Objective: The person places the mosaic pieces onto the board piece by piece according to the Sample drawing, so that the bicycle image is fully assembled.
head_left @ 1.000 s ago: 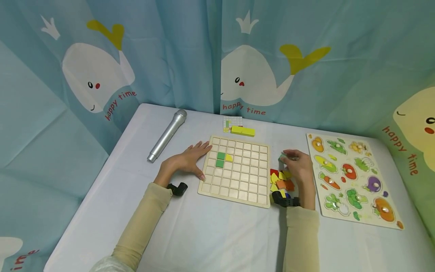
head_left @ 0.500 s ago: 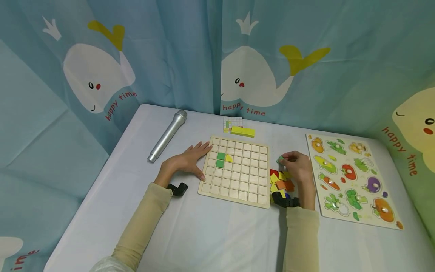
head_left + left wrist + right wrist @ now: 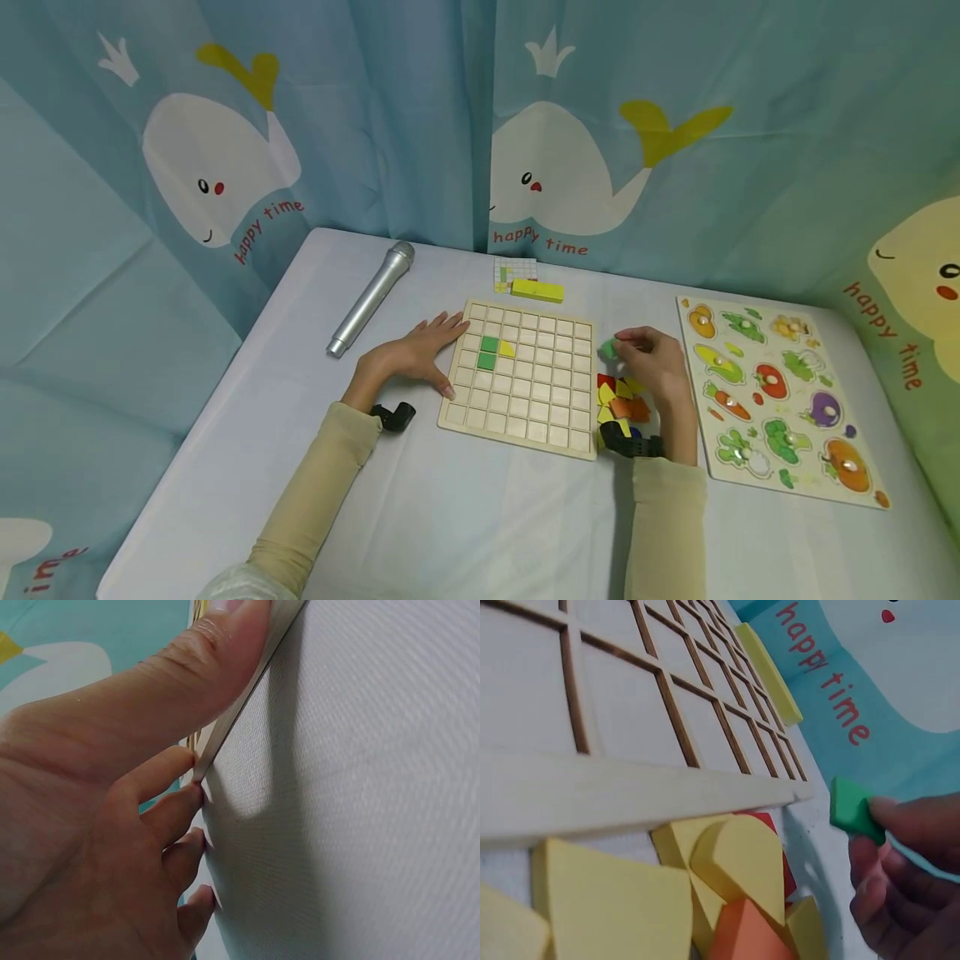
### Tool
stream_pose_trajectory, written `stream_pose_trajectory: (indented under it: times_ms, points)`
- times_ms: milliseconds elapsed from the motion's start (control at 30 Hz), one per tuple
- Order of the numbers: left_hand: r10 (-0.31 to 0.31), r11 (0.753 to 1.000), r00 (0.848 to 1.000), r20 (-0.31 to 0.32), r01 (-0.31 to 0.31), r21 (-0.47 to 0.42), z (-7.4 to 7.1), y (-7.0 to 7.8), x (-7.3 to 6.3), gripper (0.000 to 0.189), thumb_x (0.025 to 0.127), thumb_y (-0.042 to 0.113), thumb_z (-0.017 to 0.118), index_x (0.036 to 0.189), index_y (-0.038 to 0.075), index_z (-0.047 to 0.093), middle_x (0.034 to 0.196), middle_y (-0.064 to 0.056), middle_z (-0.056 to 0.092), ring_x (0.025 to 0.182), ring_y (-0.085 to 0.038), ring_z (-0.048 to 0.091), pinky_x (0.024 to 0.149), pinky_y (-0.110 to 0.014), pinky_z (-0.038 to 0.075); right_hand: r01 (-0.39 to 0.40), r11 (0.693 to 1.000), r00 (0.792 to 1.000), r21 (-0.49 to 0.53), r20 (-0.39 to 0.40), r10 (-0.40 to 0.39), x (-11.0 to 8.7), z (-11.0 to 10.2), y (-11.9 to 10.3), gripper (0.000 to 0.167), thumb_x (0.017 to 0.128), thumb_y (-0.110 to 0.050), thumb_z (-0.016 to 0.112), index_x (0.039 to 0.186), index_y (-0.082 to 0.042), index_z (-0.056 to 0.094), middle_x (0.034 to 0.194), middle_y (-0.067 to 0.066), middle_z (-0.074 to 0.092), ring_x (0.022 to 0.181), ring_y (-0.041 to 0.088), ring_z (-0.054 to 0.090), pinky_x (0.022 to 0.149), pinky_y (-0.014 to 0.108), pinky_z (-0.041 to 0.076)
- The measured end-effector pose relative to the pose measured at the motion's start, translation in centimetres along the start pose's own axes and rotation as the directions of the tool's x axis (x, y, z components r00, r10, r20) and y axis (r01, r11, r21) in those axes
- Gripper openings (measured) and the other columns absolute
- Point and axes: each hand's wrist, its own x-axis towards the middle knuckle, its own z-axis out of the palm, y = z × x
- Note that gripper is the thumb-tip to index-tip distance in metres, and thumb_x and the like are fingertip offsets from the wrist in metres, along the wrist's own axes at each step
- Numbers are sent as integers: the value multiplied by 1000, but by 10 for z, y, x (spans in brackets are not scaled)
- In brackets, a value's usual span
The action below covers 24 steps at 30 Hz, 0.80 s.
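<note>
A person's right hand (image 3: 658, 362) pinches a small green piece (image 3: 851, 806) between thumb and fingers, raised over the worktop (image 3: 450, 517), just beyond the right edge of a pale gridded board (image 3: 527, 387). The left hand (image 3: 414, 357), well apart from it, lies along the board's left edge with fingers spread and gripping nothing; its thumb and forefinger touch the rim, seemingly to steady it. The step in hand appears to be carrying the green piece to the grid. The next move seems to call for bringing it across the rim, turning it flat and lining its sides up with a cell; which cell cannot be told. The piece is bright, smooth and thick, with flat faces and crisp edges, but fingers hide part of its outline. Two green squares (image 3: 486, 362) already sit in neighbouring cells, one behind the other, and a yellow piece (image 3: 507, 349) with a curved side sits just right of the farther square. Loose coloured pieces (image 3: 619, 407) lie heaped beside the board's right edge, near the right hand
</note>
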Motion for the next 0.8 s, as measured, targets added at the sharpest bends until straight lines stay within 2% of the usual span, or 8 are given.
stream_pose_trajectory:
  times_ms: [200,333,567,800]
  points:
    - [-1,1000,1000,3,1,0,-1,1,0,122,76,29,92,165,6,14,174,-14,2,161,-34,-4,131,-51,1,130,989,991,72,22,-132,0,2,0,33,105,-22,57,132,-3,64,116,19,64,93,22,65,73,20,55]
    - [-2,1000,1000,3,2,-2,-1,1,1,122,75,29,93,165,6,14,174,-14,2,161,-33,-5,131,-51,0,185,973,977,137,83,-197,1,3,-2,35,106,-19,57,135,-1,63,116,23,64,85,15,70,74,21,59]
    - [3,1000,1000,3,-3,-1,-1,0,2,122,76,30,92,165,6,13,174,-14,2,161,-33,-5,131,-52,0,200,951,933,236,250,-258,0,6,-6,34,106,-11,55,135,8,58,115,27,60,87,16,73,81,27,63]
    - [0,1000,1000,0,0,2,-1,0,1,122,75,30,92,165,5,14,174,-14,2,161,-34,-4,131,-52,1,210,953,889,218,363,-279,0,26,-16,31,104,-8,58,132,6,60,116,27,69,92,22,75,79,28,61]
